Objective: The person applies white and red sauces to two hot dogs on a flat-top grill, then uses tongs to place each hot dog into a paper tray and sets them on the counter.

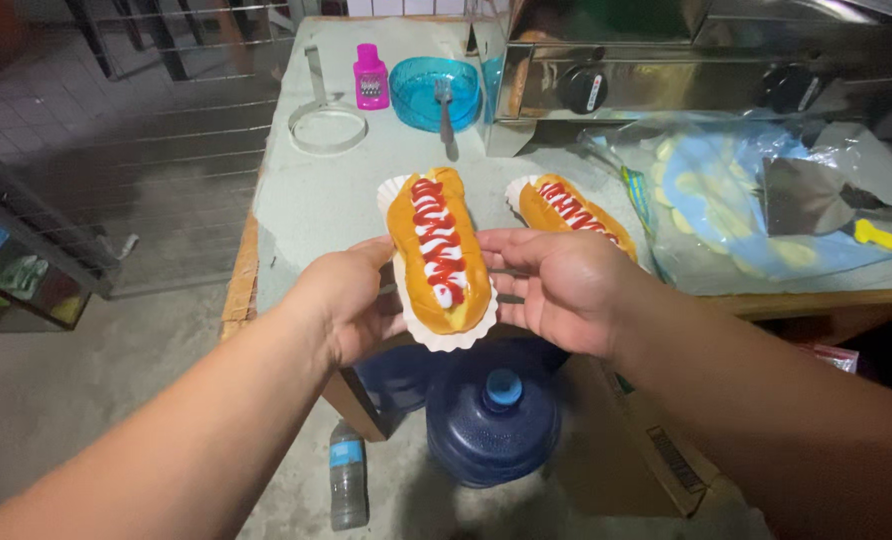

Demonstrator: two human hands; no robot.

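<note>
Probably food stall: steel griddle (666, 60)

Single head view, looking steeply down, close over table (316, 200) edge and floor (86, 380).

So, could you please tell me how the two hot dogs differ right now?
The near hot dog is held above the floor by the left hand and right hand; the far hot dog rests on the table. The near one shows whole; the far one is partly hidden behind the right hand. Both have red and white sauce zigzags and white paper trays.
</note>
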